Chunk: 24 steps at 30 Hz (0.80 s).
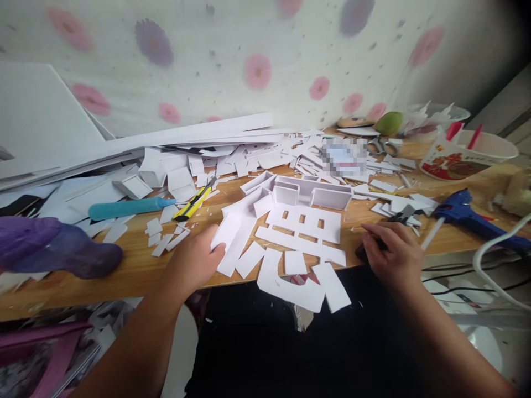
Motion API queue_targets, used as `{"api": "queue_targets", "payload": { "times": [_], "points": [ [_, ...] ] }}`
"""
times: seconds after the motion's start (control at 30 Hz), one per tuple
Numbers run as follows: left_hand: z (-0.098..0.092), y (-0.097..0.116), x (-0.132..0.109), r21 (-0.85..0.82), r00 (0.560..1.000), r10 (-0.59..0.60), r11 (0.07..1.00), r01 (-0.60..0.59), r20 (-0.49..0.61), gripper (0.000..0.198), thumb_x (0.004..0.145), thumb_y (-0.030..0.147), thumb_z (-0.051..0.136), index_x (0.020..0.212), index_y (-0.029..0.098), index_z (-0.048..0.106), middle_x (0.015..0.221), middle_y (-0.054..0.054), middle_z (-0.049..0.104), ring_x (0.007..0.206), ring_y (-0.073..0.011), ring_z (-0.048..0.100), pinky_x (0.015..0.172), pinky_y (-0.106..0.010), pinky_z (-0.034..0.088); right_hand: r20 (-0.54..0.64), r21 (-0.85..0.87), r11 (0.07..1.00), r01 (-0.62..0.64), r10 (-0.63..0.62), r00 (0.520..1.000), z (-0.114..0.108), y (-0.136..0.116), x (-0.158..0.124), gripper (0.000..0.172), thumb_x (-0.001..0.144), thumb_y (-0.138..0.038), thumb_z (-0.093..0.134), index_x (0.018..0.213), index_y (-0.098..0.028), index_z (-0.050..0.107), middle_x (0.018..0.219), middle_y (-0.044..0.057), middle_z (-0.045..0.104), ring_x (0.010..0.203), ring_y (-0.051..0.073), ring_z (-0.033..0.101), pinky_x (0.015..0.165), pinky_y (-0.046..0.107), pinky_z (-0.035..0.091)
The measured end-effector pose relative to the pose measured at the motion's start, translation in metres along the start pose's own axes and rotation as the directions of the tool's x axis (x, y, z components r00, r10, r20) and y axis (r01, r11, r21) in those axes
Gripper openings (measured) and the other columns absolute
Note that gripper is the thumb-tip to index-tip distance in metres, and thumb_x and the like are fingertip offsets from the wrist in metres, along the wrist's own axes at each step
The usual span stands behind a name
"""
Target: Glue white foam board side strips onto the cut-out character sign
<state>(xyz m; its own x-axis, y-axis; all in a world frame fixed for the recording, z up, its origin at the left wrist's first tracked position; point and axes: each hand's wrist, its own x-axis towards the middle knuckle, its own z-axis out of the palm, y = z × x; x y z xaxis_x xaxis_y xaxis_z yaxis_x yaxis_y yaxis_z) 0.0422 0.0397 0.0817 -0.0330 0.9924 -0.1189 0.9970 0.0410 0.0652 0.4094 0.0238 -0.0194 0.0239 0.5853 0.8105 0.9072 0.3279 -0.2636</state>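
Note:
My left hand [201, 251] pinches the left edge of a white foam-board model [236, 235], thumb on top. Behind, the model has upright box-like walls [332, 197]. A flat panel with cut-out windows [292, 221] lies to its right. In front are loose cut pieces, among them a curved one [290, 284] that juts past the table's edge. My right hand [392, 251] is at the table edge, right of the panel. Its fingers are curled over a dark object [362, 253], mostly hidden, whose kind I cannot make out.
A yellow utility knife [194, 203] and a teal tube [130, 208] lie to the left, near a purple bottle-like object [58, 247]. A blue glue gun [477, 218] rests at right. Board scraps [265, 157], scissors [382, 146] and a paper tub [460, 155] stand farther back.

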Motion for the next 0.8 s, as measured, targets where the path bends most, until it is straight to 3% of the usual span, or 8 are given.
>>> {"api": "queue_targets", "payload": {
  "times": [0.23, 0.47, 0.63, 0.8],
  "points": [
    [-0.005, -0.002, 0.005, 0.024, 0.997, 0.03, 0.999, -0.032, 0.067, 0.014, 0.081, 0.035, 0.041, 0.076, 0.023, 0.042, 0.075, -0.004, 0.058, 0.074, -0.0227, 0.055, 0.06, -0.032, 0.032, 0.007, -0.027, 0.997, -0.069, 0.069, 0.998, 0.0, 0.004, -0.007, 0.013, 0.085, -0.027, 0.063, 0.092, -0.022, 0.072, 0.084, 0.007, 0.069, 0.076, 0.024, 0.066, 0.069, 0.037, 0.055],
    [-0.011, -0.002, 0.009, 0.03, 0.994, 0.025, 0.999, -0.028, 0.105, 0.015, 0.081, 0.035, 0.043, 0.074, 0.022, 0.043, 0.072, -0.003, 0.057, 0.07, -0.0222, 0.053, 0.059, -0.033, 0.031, -0.063, -0.052, 0.999, 0.012, -0.016, 0.998, 0.004, 0.008, -0.006, 0.011, 0.083, -0.027, 0.065, 0.086, -0.019, 0.072, 0.076, 0.005, 0.068, 0.07, 0.02, 0.065, 0.063, 0.032, 0.053],
    [-0.014, 0.002, 0.008, 0.0, 0.99, 0.056, 0.998, -0.057, 0.132, 0.011, 0.082, 0.032, 0.043, 0.077, 0.022, 0.046, 0.081, -0.003, 0.061, 0.075, -0.0216, 0.056, 0.062, -0.032, 0.034, 0.016, -0.032, 0.999, -0.01, 0.01, 1.0, 0.001, 0.002, -0.005, 0.01, 0.085, -0.024, 0.063, 0.089, -0.022, 0.072, 0.08, 0.008, 0.067, 0.075, 0.024, 0.064, 0.071, 0.038, 0.052],
    [-0.01, 0.005, 0.008, -0.026, 0.989, 0.041, 0.999, -0.037, 0.141, 0.012, 0.082, 0.031, 0.042, 0.079, 0.021, 0.047, 0.082, -0.005, 0.062, 0.076, -0.0226, 0.056, 0.063, -0.034, 0.035, 0.0, -0.013, 1.0, -0.009, 0.009, 1.0, 0.0, 0.0, -0.005, 0.009, 0.085, -0.022, 0.064, 0.089, -0.022, 0.072, 0.078, 0.008, 0.065, 0.072, 0.025, 0.062, 0.069, 0.039, 0.05]
  ]
}}
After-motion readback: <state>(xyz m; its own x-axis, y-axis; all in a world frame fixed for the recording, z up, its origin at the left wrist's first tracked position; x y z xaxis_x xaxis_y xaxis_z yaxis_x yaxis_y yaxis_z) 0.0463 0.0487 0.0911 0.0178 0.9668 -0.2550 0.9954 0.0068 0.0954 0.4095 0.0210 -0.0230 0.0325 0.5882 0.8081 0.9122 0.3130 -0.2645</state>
